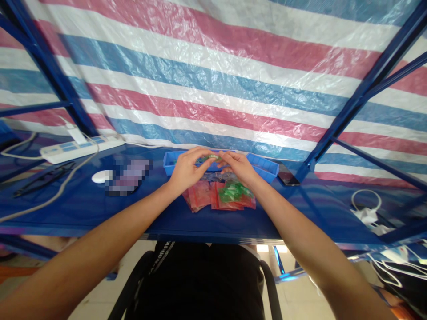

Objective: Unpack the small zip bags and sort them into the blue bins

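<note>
Over the blue plastic bins, my left hand and my right hand meet with fingertips almost touching. Between them is a small green piece, pinched by both hands; its exact kind is too small to tell. The left bin is partly behind my hands, and a second bin sits angled to the right. Just below my hands lie flat red plastic bags, with a pile of green pieces on top of the right-hand ones. Some clear or greyish material lies between bags and bins.
A dark phone lies right of the bins. To the left are a white mouse-like object, a blurred-out purple item, glasses, and a power strip with a cable. Blue frame posts and striped sheeting border the desk.
</note>
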The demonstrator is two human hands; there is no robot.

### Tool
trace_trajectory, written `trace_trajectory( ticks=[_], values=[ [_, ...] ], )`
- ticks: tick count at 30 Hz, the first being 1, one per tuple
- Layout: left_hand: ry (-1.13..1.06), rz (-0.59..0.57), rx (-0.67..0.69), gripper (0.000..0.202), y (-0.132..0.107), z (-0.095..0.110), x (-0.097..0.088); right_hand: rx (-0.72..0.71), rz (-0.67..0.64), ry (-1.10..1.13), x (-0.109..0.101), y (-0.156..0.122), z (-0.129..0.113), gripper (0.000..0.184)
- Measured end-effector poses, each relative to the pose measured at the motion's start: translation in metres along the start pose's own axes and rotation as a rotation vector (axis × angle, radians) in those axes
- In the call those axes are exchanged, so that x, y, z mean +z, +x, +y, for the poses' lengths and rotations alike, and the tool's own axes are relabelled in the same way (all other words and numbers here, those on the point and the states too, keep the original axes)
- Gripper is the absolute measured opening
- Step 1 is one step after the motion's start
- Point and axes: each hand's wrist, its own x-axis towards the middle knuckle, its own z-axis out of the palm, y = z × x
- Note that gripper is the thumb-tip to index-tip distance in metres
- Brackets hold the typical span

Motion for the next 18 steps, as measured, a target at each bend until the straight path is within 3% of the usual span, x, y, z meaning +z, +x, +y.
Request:
trace_trajectory(
  ticks=[4,9,13,18],
  values=[
    [-0.105,0.013,-0.172,0.036,-0.0008,-0.0029,0.0013,-0.1,-0.041,-0.037,0.0018,-0.0031,-0.0027,0.037],
    [-0.236,-0.051,-0.222,0.047,-0.003,-0.0056,0.0053,-0.064,-0.076,-0.017,0.0032,-0.0044,-0.0044,0.047],
    [-0.19,-0.059,-0.194,0.045,-0.0017,-0.0036,0.0056,-0.072,-0.024,-0.019,0.0013,-0.002,-0.003,0.047],
    [-0.094,-0.145,-0.023,0.053,-0.0004,-0.0036,0.0071,-0.053,0.081,0.027,-0.0042,-0.0005,-0.0021,0.043]
  ],
)
